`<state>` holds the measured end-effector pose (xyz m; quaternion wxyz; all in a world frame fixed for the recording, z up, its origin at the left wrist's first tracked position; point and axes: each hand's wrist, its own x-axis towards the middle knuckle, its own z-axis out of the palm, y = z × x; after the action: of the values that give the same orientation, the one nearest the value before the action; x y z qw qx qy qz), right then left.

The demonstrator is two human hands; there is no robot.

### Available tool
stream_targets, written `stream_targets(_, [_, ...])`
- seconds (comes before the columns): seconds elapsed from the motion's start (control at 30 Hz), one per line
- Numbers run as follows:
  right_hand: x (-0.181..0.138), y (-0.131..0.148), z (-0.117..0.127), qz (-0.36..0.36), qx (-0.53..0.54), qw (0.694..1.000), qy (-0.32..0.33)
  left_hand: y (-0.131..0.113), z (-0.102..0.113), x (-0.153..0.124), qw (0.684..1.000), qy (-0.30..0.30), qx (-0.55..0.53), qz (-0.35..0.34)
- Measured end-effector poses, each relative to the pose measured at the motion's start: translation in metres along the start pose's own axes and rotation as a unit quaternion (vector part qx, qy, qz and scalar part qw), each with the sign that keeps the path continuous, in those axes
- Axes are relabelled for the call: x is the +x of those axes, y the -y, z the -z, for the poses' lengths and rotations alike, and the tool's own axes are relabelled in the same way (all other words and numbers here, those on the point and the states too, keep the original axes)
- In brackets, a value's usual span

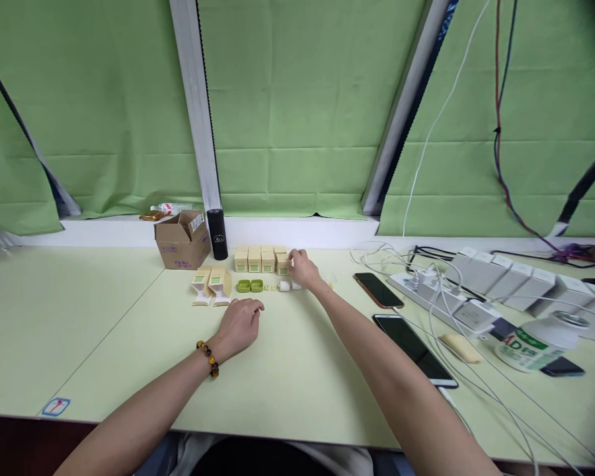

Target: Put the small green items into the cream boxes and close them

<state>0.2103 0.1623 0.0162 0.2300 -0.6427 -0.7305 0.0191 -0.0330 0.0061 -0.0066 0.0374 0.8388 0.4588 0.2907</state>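
My right hand (305,271) reaches to the right end of a row of small cream cardboard boxes with green labels (254,260). Its fingers are closed at the edge of the rightmost small box (281,266). My left hand (238,324), with a beaded bracelet at the wrist, rests on the table holding nothing, its fingers loosely stretched. Beyond it are two small green containers (250,285), tiny yellow pieces (270,287) and a small white object (284,286). Two opened small boxes (211,285) lie to the left, flaps toward me.
At the back left stand an open brown carton (181,248) and a black bottle (217,235). To the right lie two phones (377,289), a power strip (426,301) with chargers and tangled white cables, and a white bottle (538,340) on its side.
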Motion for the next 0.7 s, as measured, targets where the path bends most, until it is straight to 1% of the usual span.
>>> stream_targets(0.13, [-0.008,-0.002,0.003,0.029,-0.029,0.999,0.030,-0.002,0.000,-0.001,1.000,0.003,0.001,-0.003])
stream_targets(0.3, [-0.009,0.001,0.003,0.048,-0.053,0.997,0.030,-0.002,0.000,0.000,1.000,0.006,-0.003,0.000])
stream_targets(0.53, [-0.007,0.009,0.000,0.036,-0.064,0.997,0.035,-0.002,0.001,-0.001,1.000,0.009,-0.007,0.005])
stream_targets(0.63, [-0.012,0.013,0.002,0.030,-0.067,0.997,0.036,-0.003,0.002,-0.001,1.000,0.014,-0.003,0.009])
stream_targets(0.7, [-0.018,0.017,0.005,0.024,-0.065,0.997,0.024,-0.004,0.002,-0.001,1.000,0.016,0.000,0.009])
